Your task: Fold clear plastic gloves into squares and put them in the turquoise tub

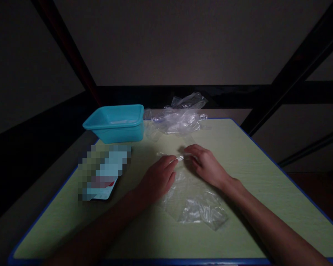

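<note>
A thin, crinkled piece of clear plastic (194, 199), which looks like a bag, lies spread on the table, its wide end towards me. My left hand (162, 175) is closed, with thumb and fingers pinching the plastic's far edge. Just to the right, my right hand (207, 162) has its fingers curled over the same edge, closed on the plastic near its far right corner. The fingertips of both hands are a short gap apart, with a gathered strip of plastic between them. Parts of the far edge are hidden under my fingers.
Beyond my hands lies a loose heap of clear plastic (180, 118) at the table's far edge. A turquoise basket (116, 133) stands at the far left. Nearer is a phone-like flat object (107, 190), mostly pixelated. The pale table (266, 192) has a blue rim; a wall (177, 44) rises behind.
</note>
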{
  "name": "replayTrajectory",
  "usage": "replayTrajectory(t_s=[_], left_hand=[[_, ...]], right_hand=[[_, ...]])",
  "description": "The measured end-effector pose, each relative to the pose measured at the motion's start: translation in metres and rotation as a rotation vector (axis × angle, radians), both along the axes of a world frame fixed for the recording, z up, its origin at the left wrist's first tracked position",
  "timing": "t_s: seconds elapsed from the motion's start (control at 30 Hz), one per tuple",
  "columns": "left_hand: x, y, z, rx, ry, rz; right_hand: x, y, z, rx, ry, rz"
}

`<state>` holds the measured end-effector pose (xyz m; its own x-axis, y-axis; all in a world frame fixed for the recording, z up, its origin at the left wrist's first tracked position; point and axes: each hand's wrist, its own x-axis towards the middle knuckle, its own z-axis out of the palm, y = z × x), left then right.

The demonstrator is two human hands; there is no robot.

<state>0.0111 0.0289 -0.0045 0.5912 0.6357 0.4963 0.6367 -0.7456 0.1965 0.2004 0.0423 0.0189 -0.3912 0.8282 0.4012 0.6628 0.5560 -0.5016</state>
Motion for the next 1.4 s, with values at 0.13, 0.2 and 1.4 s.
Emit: replayTrajectory(t_s=[0.13,0.2,1.4], left_hand=[[0.007,0.002,-0.009,-0.149,0.133,-0.002],[0.005,0.003,-0.011,-0.168,0.192,0.005],[-0.005,0.0,-0.002,-0.233,0.336,0.238]], right_hand=[[-0.027,-0.015,-0.013,-0.078,-0.168,0.091],[-0.03,-0.017,-0.02,-0.095,-0.285,0.062],[0.058,-0.013,0.012,-0.609,0.039,0.173]])
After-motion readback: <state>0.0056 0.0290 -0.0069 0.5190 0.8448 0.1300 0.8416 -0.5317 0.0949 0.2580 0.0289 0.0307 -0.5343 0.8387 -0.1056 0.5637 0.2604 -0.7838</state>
